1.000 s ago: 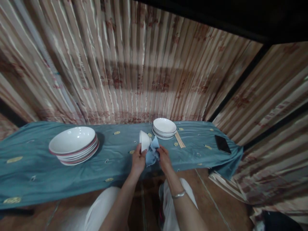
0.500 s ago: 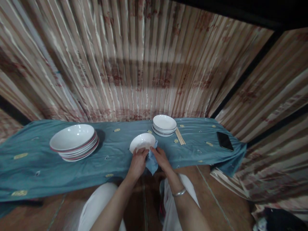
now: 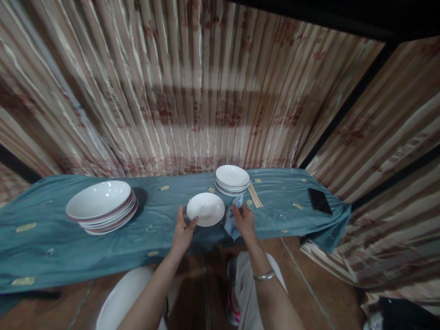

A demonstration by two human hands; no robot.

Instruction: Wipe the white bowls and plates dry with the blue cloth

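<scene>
Looks like smooth, glossy glazed ceramic in the bowl, the small dishes and the larger stack. Seems soft, matt fabric in the rag and tablecloth (wrinkled, faintly sheeny). Shows matt wood in the chopsticks, polished metal in the bracelet, smooth, glassy black on the phone, pleated cloth in the curtain.

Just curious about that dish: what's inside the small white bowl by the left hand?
The small white bowl shows only its bare, shiny inside; the left hand hides a bit of its near-left rim.
</scene>
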